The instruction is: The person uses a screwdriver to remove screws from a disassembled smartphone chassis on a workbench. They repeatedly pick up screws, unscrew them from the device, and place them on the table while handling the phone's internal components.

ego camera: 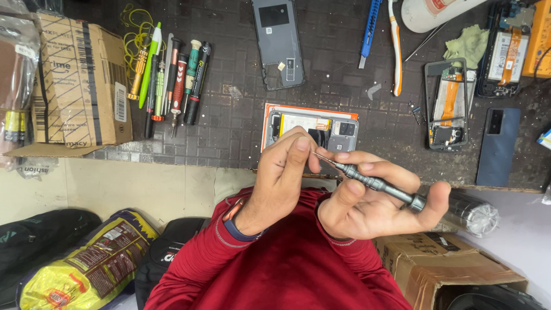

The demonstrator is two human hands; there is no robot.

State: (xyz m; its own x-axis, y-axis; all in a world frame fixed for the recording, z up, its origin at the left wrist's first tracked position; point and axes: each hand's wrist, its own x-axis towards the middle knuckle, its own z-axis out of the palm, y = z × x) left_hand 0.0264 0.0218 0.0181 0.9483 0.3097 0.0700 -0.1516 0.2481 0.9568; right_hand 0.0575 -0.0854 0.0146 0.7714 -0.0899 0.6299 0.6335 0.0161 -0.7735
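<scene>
Right hand (367, 206) clamped on grey precision screwdriver (376, 183), held above counter (229, 120) edge. Left hand (287, 172) fingers pinch its tip. Hands together. Opened phone (313, 126) lies just beyond, back cover off.

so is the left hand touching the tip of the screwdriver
Touching. The head view shows the left hand with its fingertips pinched right at the thin tip of the grey screwdriver, which the right hand holds by the handle.
</scene>
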